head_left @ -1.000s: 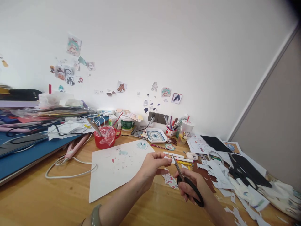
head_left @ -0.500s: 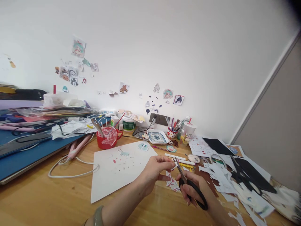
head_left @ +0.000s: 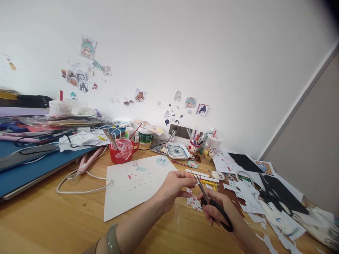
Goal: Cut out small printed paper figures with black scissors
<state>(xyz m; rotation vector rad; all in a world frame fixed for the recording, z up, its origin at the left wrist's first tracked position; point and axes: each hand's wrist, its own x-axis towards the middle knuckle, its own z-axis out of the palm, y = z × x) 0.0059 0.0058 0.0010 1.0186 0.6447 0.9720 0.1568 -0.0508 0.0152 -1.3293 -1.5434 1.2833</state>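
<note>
My left hand [head_left: 176,187] pinches a tiny piece of white paper [head_left: 196,181] between thumb and fingertips. In my right hand [head_left: 218,208] are black-handled scissors [head_left: 221,217], fingers through the loops, with the blade tips close to that paper. Whether the blades touch it I cannot make out. Just beneath the hands lies a paper scrap with red and purple marks [head_left: 192,201]. A white sheet [head_left: 119,201] with small coloured cut-outs on it rests left of my left hand.
Behind the hands are markers [head_left: 197,173], a square patterned dish [head_left: 177,151] and a red mug [head_left: 123,155]. Paper scraps [head_left: 249,195] and a second pair of black scissors [head_left: 272,195] lie on the right. Blue board [head_left: 53,165] with piled items stands left.
The camera view has shifted slightly, so the desk items sit a little higher. Both hands keep nearly the same pose, scissor tips still by the paper.
</note>
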